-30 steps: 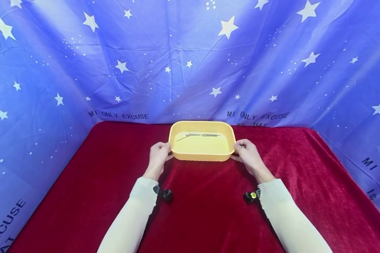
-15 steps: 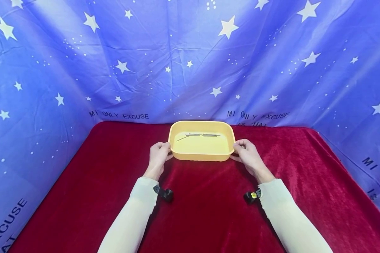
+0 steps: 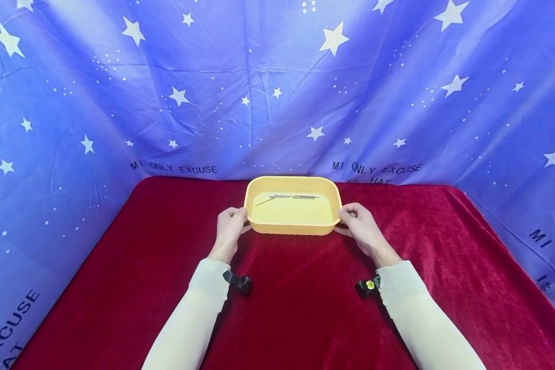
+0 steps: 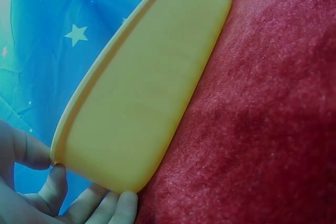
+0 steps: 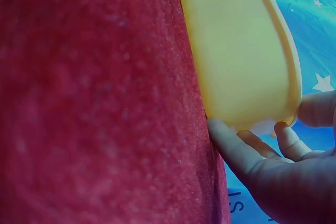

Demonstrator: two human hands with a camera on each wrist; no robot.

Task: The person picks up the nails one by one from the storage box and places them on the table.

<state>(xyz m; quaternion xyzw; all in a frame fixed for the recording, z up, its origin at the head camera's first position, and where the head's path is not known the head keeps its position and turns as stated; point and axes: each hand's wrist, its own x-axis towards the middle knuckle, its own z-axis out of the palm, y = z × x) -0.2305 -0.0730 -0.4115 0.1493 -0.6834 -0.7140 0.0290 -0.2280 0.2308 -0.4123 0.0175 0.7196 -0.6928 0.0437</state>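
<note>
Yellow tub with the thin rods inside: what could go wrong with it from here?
The yellow tub might tilt if either the left hand or right hand slipped or rose, since they grip its opposite ends. The thin rods lie on its floor with nothing visibly fixing them, so they could slide. Fingertips sit by its lower edge, close to the red cloth, and might get pinched.
</note>
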